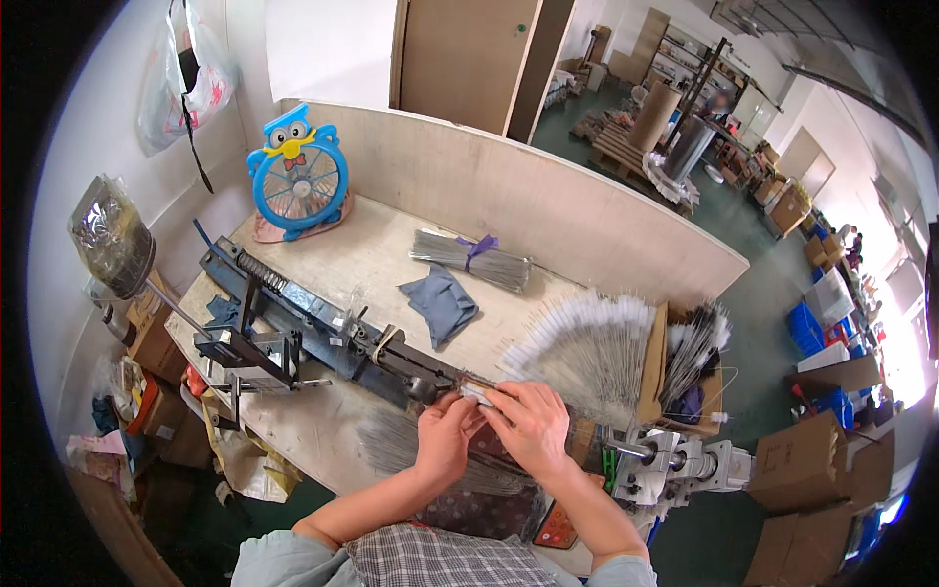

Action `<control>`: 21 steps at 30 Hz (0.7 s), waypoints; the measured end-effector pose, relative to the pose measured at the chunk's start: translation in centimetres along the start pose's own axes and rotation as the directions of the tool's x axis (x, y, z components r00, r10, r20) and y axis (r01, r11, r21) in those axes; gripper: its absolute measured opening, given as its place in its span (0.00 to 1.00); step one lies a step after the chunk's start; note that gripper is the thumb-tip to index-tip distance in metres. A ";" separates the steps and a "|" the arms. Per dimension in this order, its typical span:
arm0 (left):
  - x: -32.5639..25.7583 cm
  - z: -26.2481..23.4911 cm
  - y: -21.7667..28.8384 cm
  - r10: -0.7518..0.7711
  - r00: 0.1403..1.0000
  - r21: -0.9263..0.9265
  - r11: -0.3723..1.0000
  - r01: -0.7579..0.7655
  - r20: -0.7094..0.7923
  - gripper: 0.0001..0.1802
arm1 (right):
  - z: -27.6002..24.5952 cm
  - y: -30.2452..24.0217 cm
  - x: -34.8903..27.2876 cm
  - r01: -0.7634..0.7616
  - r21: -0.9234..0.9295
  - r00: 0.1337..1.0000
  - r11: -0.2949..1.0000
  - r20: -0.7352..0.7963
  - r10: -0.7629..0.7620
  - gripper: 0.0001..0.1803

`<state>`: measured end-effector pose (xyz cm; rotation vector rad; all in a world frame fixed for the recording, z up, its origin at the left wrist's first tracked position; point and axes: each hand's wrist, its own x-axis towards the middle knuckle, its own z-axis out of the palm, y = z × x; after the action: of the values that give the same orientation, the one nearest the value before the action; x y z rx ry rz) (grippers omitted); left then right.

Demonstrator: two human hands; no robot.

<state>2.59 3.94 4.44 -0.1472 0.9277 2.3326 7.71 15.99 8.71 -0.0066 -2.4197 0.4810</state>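
Observation:
My left hand (448, 432) and my right hand (529, 423) meet at the near end of a long dark metal machine (333, 328). Fingertips of both hands pinch a small white piece (476, 392), which looks like a tuft of bristles; the fingers partly cover it. A dark round knob (421, 389) sits just left of my left hand. Thin wire rods (396, 442) lie on the table beside and below my hands. To the right, a fan of white-tipped wire brushes (587, 342) is spread out.
A tied bundle of wires (469, 259) and a grey cloth (440, 305) lie behind the machine. A blue fan (299, 186) stands at the back left. On the right are a brush-filled cardboard box (653, 377) and a metal spindle unit (675, 465). A low board (567, 201) edges the table.

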 end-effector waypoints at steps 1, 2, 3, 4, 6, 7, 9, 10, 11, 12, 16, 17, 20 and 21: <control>0.0 0.0 0.0 0.001 1.000 -0.001 1.000 -0.001 -0.001 0.05 | -0.1 0.0 0.1 0.002 0.005 1.000 1.000 0.007 -0.002 0.12; 0.0 0.0 -0.1 0.010 1.000 0.007 1.000 -0.010 0.010 0.07 | -0.2 0.0 0.2 0.004 0.009 1.000 1.000 0.014 -0.004 0.12; 0.1 0.0 -0.1 0.019 1.000 0.015 1.000 -0.020 0.021 0.09 | -0.5 -0.1 0.4 0.006 0.009 1.000 1.000 0.015 -0.006 0.12; 0.1 -0.1 0.0 0.020 1.000 0.014 1.000 -0.020 0.020 0.09 | -0.9 -0.4 0.6 -0.002 0.005 1.000 1.000 0.029 0.002 0.12; 0.3 -0.4 0.1 -0.034 0.999 -0.105 0.994 0.032 -0.015 0.15 | -1.4 -0.7 0.8 -0.007 0.002 0.999 1.000 0.044 0.007 0.13; 0.2 -0.3 0.2 -0.035 0.999 -0.106 0.994 0.034 -0.013 0.15 | -1.7 -0.7 0.7 -0.038 -0.044 0.997 0.998 0.071 0.041 0.13; -0.2 -0.1 0.6 -0.025 1.000 -0.073 0.997 0.025 -0.010 0.23 | -1.8 -0.6 0.3 -0.067 -0.091 0.993 0.994 0.095 0.076 0.12; -0.3 0.0 0.6 -0.028 1.000 -0.072 0.997 0.027 -0.007 0.23 | -1.7 -0.4 -0.1 -0.054 -0.100 0.987 0.993 0.142 0.068 0.11; -0.5 -0.1 0.8 -0.025 1.000 -0.059 0.998 0.024 -0.006 0.25 | -1.7 -0.4 -0.4 -0.042 -0.108 0.980 0.993 0.188 0.062 0.10; -0.7 -0.2 0.9 -0.022 1.000 -0.045 0.999 0.022 -0.004 0.27 | -1.8 -0.5 -0.5 -0.046 -0.108 0.980 0.993 0.186 0.065 0.10; -0.8 -0.5 0.8 -0.048 0.999 0.007 0.999 0.048 0.015 0.30 | -2.0 -0.5 -0.9 -0.019 -0.100 0.985 0.995 0.169 0.036 0.08; -0.8 -0.3 0.9 -0.051 0.998 0.043 0.998 0.050 0.029 0.31 | -2.0 -0.4 -1.2 -0.032 -0.093 0.985 0.995 0.165 0.047 0.08; -1.0 0.0 0.9 -0.073 0.997 0.147 0.987 0.068 0.031 0.33 | -2.9 -0.1 -0.9 -0.072 -0.026 0.986 0.997 0.151 0.075 0.09; -1.0 0.1 1.0 -0.066 0.998 0.190 0.980 0.061 0.022 0.34 | -3.3 0.1 -0.7 -0.058 -0.020 0.987 0.998 0.151 0.060 0.09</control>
<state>2.84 2.94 5.39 -0.0641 1.1082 2.1690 10.23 17.09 10.61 -0.0507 -2.5783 0.5052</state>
